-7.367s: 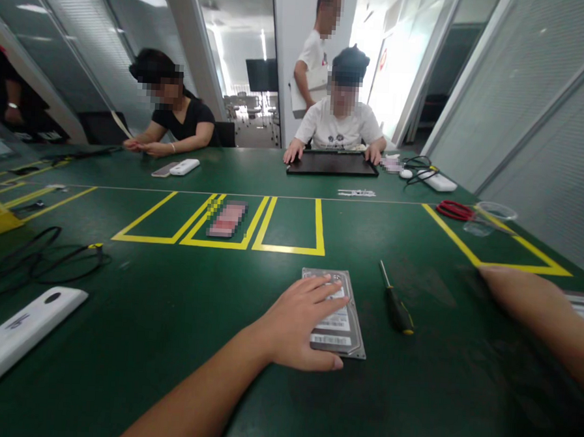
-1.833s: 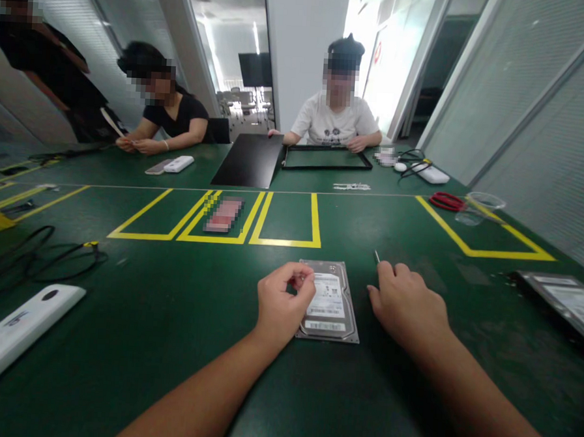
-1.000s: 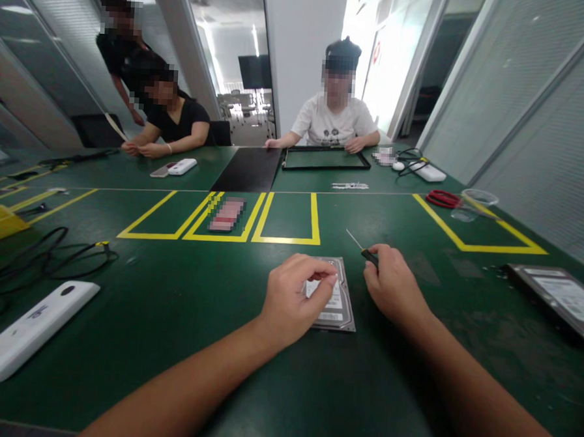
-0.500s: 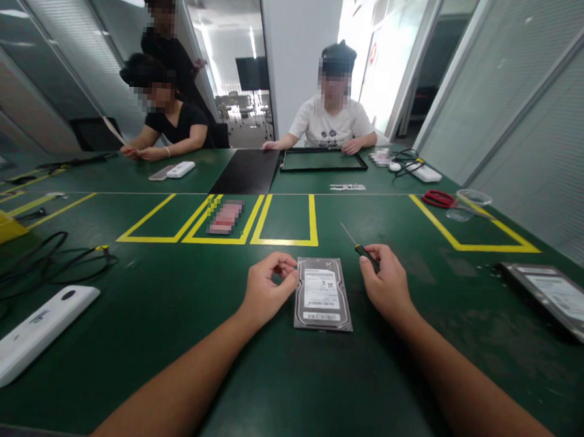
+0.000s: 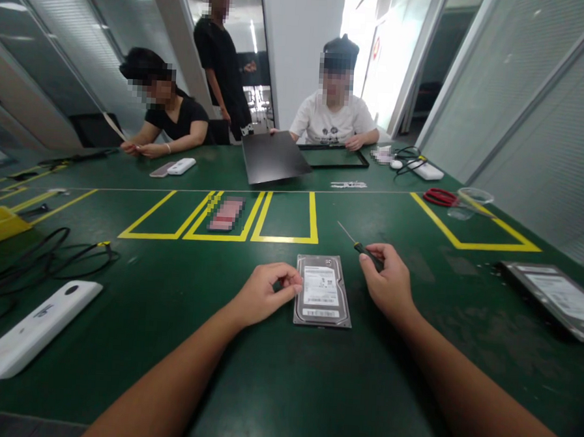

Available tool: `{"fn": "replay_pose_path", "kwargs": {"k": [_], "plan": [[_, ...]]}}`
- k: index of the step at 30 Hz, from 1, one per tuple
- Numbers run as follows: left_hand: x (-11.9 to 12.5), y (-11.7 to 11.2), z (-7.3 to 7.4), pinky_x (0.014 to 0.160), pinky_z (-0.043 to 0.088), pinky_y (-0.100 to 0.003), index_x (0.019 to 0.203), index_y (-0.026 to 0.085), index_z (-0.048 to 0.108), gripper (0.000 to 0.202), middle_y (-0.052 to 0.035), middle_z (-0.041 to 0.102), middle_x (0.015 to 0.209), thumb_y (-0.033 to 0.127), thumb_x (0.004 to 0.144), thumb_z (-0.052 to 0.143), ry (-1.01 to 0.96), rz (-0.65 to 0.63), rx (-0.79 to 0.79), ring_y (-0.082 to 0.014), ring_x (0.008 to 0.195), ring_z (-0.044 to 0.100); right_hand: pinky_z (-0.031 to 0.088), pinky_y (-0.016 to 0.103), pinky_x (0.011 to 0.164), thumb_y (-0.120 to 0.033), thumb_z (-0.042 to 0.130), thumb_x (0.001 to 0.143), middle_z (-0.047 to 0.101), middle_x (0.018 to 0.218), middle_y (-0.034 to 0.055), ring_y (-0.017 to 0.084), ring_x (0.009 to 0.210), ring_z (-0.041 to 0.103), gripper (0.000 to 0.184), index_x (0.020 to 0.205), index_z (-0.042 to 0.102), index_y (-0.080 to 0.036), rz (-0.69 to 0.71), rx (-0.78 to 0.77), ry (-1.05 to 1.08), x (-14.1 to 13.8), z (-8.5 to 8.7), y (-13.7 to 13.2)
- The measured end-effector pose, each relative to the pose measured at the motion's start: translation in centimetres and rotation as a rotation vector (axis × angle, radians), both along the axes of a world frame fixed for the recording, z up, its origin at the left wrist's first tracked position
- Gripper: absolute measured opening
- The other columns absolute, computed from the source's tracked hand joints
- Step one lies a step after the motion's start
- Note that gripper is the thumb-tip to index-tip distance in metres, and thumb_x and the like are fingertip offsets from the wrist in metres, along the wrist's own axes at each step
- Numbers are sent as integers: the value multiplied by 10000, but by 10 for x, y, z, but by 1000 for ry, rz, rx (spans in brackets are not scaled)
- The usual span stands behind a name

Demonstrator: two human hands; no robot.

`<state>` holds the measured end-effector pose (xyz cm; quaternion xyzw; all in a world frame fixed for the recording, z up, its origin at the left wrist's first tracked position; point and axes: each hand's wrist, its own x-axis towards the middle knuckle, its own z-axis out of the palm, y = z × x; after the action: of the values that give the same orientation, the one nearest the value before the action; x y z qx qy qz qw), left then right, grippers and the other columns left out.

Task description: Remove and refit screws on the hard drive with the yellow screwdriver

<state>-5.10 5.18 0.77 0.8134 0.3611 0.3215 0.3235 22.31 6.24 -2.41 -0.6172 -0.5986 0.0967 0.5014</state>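
Note:
A silver hard drive (image 5: 321, 290) with a white label lies flat on the green table (image 5: 284, 368) in front of me. My left hand (image 5: 263, 294) rests just left of the drive, thumb and forefinger pinched together at its left edge; whatever they pinch is too small to make out. My right hand (image 5: 389, 281) sits to the right of the drive, closed around the black handle of a thin screwdriver (image 5: 354, 242) whose shaft points up and to the left, off the table.
A second hard drive (image 5: 552, 297) lies at the right. A white device (image 5: 34, 327) and black cables (image 5: 35, 257) lie at the left. Yellow tape boxes (image 5: 262, 222) mark the table's middle. Across sit two people, one holding a black panel (image 5: 270, 155); another person stands behind.
My right hand has picked the screwdriver up from the table. My left hand went from lying flat on the drive to a pinch at its left edge. The person opposite lifted the black panel.

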Motion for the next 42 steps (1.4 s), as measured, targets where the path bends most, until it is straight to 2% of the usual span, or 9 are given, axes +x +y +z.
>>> {"fn": "replay_pose_path", "kwargs": {"k": [5,8,15,33,42], "plan": [[-6,-2,15,718,439,-247,918,163,696,102,-22,643,878,221,919,612,178,-242,-57,-124,767,575,498,405,862,-426,572,850,671,960,105,239,894,634,301,997,605,-165,16,3,25,-1,1,-1],[-6,-3,17,706,430,-242,913,162,698,88,-19,656,854,198,912,618,253,-312,-75,-131,770,576,499,409,864,-426,573,850,673,960,105,241,901,637,299,995,605,-167,31,4,32,-2,0,-1],[-7,-3,21,722,441,-241,918,168,705,77,-20,674,887,166,899,631,300,-349,-76,-136,805,604,500,402,857,-419,583,851,672,948,96,237,894,637,287,992,608,-170,41,-5,34,0,-2,-1],[-8,-5,22,704,442,-242,903,177,725,105,1,667,803,122,845,656,332,-401,-44,-121,727,595,497,393,845,-423,584,852,669,939,83,228,880,634,289,999,612,-175,39,-28,29,1,-1,-2],[-7,-5,20,767,450,-282,874,201,750,124,4,709,756,142,831,650,319,-409,33,-131,702,624,500,404,850,-435,584,848,670,944,84,234,887,635,300,1002,610,-180,45,-28,40,1,-3,0]]}}
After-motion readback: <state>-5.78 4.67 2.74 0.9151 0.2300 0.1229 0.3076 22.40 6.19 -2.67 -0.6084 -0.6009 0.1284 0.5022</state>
